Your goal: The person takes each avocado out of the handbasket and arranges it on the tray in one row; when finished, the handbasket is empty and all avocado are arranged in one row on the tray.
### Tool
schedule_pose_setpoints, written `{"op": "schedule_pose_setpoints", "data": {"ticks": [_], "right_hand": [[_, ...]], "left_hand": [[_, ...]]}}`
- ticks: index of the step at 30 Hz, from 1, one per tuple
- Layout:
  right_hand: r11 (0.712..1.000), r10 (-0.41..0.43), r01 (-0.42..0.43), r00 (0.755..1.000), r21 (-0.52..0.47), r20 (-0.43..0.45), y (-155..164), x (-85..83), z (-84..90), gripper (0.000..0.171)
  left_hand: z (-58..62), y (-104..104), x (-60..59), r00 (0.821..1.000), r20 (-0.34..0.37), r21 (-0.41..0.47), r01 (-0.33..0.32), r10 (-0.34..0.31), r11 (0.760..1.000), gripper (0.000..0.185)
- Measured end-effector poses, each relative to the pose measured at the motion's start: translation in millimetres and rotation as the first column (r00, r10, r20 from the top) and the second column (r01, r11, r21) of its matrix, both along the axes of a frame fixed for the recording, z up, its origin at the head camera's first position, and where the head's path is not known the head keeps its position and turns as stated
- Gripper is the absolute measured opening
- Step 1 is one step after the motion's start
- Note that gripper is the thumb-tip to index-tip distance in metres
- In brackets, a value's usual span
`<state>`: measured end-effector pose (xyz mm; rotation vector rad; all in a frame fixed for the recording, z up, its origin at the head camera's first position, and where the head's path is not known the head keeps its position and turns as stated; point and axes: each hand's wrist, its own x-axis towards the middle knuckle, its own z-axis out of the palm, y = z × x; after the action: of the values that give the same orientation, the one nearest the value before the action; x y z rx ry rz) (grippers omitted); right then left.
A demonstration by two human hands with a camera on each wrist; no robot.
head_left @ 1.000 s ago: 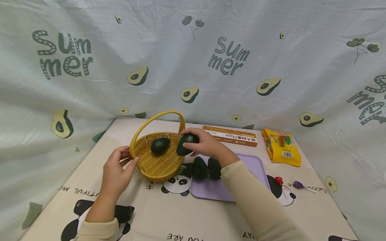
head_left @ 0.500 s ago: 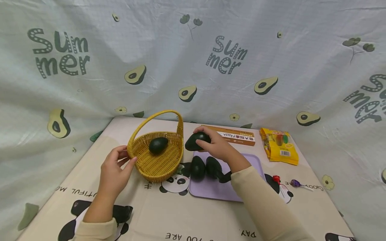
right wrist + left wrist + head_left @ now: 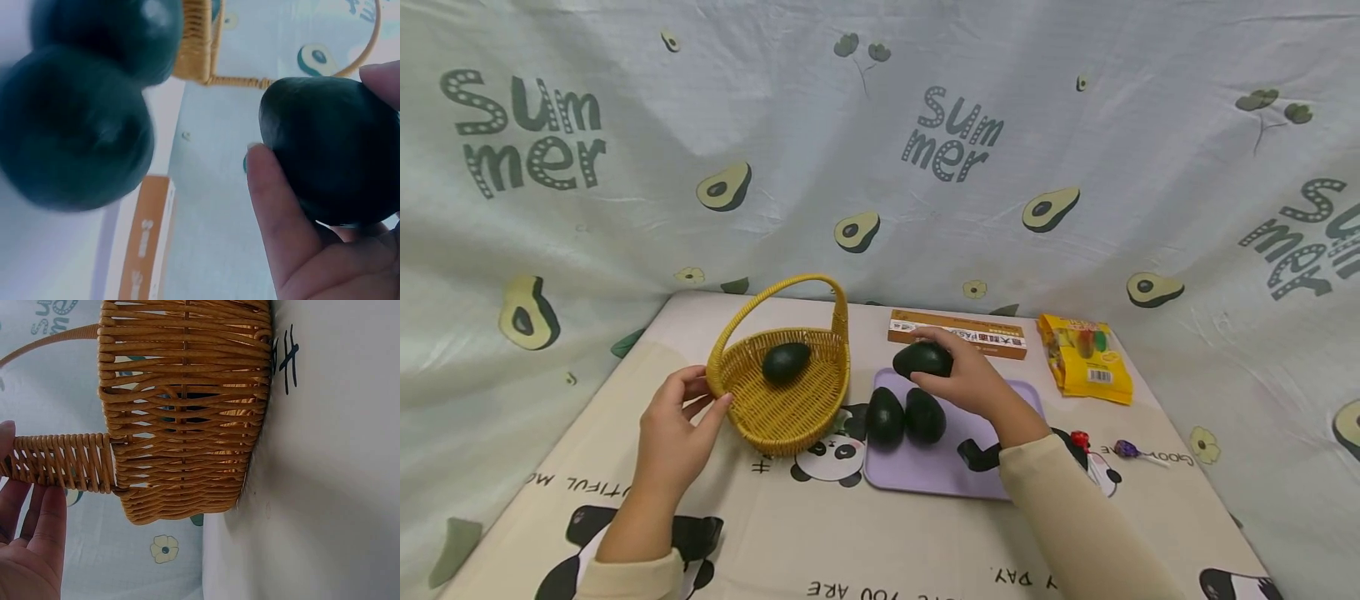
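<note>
A yellow wicker basket [image 3: 782, 433] with one dark green avocado [image 3: 786, 363] inside stands on the left half of the table. My left hand [image 3: 679, 429] pinches the base of its handle, thumb on one side and fingers on the other, as the left wrist view also shows on the handle [image 3: 62, 461]. In my right hand [image 3: 973, 379] is another avocado [image 3: 923, 359], held between thumb and fingers over the back of a lilac tray [image 3: 925, 477]. Two more avocados [image 3: 885, 418] lie side by side on the tray's left part, below the held one in the head view.
Behind the tray lies a pasta box [image 3: 958, 332]. To its right is a yellow snack bag [image 3: 1087, 360]. A red lollipop [image 3: 1080, 439] and a purple lollipop [image 3: 1126, 449] lie right of the tray. A printed curtain [image 3: 775, 125] closes off the back.
My right hand has carried its avocado rightward, from the basket's right rim to over the tray. My left hand keeps its hold on the handle. The view has shifted slightly.
</note>
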<state>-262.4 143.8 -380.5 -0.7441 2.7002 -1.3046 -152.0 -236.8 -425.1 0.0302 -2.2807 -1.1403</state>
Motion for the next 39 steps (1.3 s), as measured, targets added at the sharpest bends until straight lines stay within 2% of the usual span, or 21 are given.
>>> {"op": "schedule_pose_setpoints", "data": {"ticks": [5,12,18,24,30,34,39], "right_hand": [[1.000,-0.011,0.011,0.999,-0.007,-0.047,15,1.8,-7.1,0.047],[0.997,-0.049,0.050,0.999,-0.053,0.015,31,8.6,-15.8,0.043],[0.999,-0.031,0.030,0.998,-0.037,-0.051,37,11.4,-29.7,0.046],[0.995,-0.099,0.098,0.993,-0.011,-0.058,41,13.9,-39.1,0.048],[0.982,-0.178,0.179,0.984,0.061,-0.012,44,17.9,-50.2,0.059],[0.969,-0.233,0.229,0.972,0.090,0.029,46,21.9,-57.0,0.058],[0.967,-0.241,0.239,0.970,0.094,0.020,48,24.5,-64.4,0.061]], "left_hand": [[1.3,1,-0.8,1.000,0.011,-0.002,-0.013,0.013,1.000,0.047],[3.4,1,0.2,1.000,0.016,0.010,-0.008,0.008,1.000,0.047],[1.6,0,4.6,0.999,0.028,-0.006,-0.024,0.024,1.000,0.047],[-0.8,-1,3.9,0.999,0.029,-0.015,-0.036,0.036,0.999,0.048],[-1.0,0,2.2,0.999,0.004,-0.012,-0.032,0.032,0.999,0.048],[-2.1,1,1.0,1.000,0.006,-0.007,-0.026,0.026,1.000,0.047],[-2.6,2,-0.1,1.000,0.013,0.001,-0.021,0.021,1.000,0.047]]}}
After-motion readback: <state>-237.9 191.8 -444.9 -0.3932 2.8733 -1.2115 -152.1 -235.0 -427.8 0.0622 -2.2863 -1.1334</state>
